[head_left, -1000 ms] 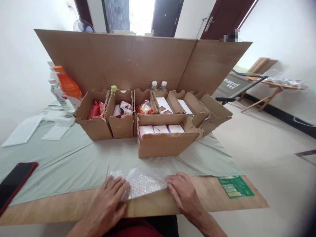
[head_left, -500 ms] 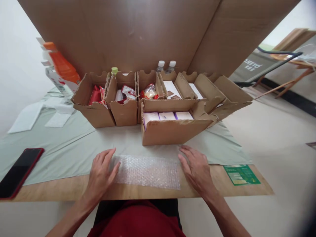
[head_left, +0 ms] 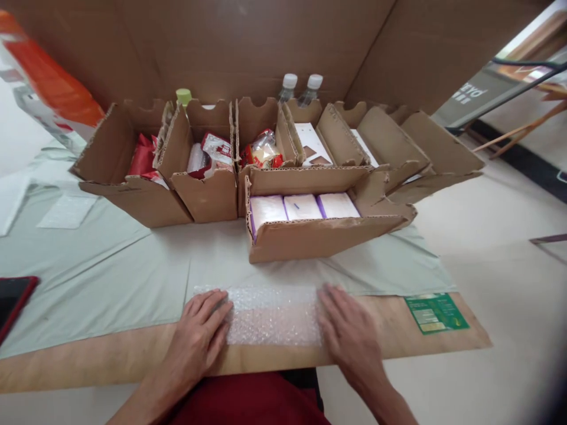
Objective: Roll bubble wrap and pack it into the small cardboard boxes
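Observation:
A clear sheet of bubble wrap [head_left: 273, 319] lies flat at the table's front edge, partly on the pale green cloth [head_left: 212, 254] and partly on bare board. My left hand [head_left: 201, 327] rests palm down on its left end, fingers stretched out. Over the right end lies my right hand [head_left: 349, 324], slightly blurred, with its fingers extended too. Neither hand grips anything. Just behind the wrap stands a cardboard box [head_left: 310, 239] holding several white packs with purple edges [head_left: 301, 206].
A row of open cardboard bins holds a red packet [head_left: 144, 156], snack packs [head_left: 264, 150] and white boxes [head_left: 312, 144]. Bottles [head_left: 287, 87] stand behind. A phone [head_left: 15, 301] is at left, a green card [head_left: 436, 313] at right, an orange bottle [head_left: 53, 77] far left.
The view has moved closer to the bins. My left hand has come inward and down onto the bubble wrap; my right hand has moved onto its right end.

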Available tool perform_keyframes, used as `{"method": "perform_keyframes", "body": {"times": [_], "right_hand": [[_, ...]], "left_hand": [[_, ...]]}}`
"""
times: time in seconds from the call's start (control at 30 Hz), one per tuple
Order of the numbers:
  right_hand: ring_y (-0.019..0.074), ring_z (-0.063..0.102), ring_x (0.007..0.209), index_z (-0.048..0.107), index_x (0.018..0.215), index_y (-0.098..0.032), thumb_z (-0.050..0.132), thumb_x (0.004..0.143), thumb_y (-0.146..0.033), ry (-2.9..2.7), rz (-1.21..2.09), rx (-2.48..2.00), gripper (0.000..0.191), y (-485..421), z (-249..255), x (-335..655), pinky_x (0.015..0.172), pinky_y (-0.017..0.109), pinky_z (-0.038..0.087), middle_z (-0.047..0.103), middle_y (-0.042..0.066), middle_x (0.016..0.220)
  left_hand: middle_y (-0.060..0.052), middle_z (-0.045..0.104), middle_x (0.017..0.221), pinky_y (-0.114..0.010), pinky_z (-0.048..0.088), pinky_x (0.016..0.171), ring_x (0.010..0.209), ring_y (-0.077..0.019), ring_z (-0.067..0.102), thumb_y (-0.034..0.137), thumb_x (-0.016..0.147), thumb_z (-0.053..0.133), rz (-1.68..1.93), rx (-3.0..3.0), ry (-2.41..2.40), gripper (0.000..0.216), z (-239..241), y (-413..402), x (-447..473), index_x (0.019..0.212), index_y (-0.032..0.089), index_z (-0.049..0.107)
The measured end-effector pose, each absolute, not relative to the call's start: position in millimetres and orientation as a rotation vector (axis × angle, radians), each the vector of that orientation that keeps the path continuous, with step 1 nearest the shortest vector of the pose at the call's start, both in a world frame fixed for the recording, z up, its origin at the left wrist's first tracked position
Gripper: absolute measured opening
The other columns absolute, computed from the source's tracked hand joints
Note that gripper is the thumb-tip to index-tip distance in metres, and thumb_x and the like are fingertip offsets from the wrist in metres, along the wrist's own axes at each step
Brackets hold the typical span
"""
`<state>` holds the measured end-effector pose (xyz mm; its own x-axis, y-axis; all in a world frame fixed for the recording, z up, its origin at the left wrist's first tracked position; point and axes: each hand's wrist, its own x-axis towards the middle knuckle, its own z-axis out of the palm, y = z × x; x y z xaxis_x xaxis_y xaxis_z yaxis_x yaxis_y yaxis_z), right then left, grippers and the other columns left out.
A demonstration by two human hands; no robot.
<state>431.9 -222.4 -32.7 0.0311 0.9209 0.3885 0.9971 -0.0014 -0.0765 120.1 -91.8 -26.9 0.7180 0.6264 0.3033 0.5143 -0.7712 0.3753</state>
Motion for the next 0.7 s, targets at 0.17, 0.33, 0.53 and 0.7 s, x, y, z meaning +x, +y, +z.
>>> {"method": "perform_keyframes", "body": {"times": [0.17,0.33,0.53,0.7], "right_hand": [[0.0313,0.064,0.120,0.061,0.126,-0.016,0.049,0.100,-0.025,-1.818,-0.364,-2.020,0.030,-222.5,-20.8,455.6,0.094,0.045,0.049,0.070,0.016,0.127],[0.0366,0.062,0.122,0.068,0.111,-0.017,0.052,0.094,-0.030,-1.834,-0.183,-2.117,0.027,-187.5,-25.7,425.6,0.086,0.047,0.052,0.066,0.018,0.135],[0.0289,0.070,0.096,0.067,0.084,-0.022,0.047,0.095,-0.036,-1.537,0.216,-2.060,0.026,-182.0,-17.3,418.3,0.084,0.043,0.053,0.076,0.010,0.104],[0.0234,0.071,0.078,0.054,0.139,-0.015,0.058,0.088,-0.051,-1.129,0.627,-2.018,0.063,-186.4,-1.4,422.4,0.073,0.037,0.057,0.075,0.009,0.093]], "left_hand": [[-0.011,0.068,0.124,-0.037,0.054,0.098,0.115,-0.0234,0.063,0.011,0.097,0.051,0.691,2.575,0.919,0.028,-13.2,-76.3,112.9,0.121,0.021,0.063],[-0.018,0.066,0.131,-0.054,0.054,0.099,0.128,-0.0368,0.057,0.022,0.090,0.059,0.637,2.757,1.084,0.026,-17.4,-46.4,99.8,0.114,0.019,0.068],[-0.014,0.074,0.114,-0.045,0.057,0.090,0.113,-0.0324,0.068,0.023,0.085,0.051,0.602,2.470,1.185,0.018,-16.4,-48.8,110.7,0.071,0.021,0.061],[0.005,0.061,0.064,-0.029,0.052,0.058,0.057,-0.0179,0.063,0.044,0.091,0.055,0.520,1.889,1.386,0.062,-2.0,-73.4,109.2,0.145,0.015,0.047]]}}
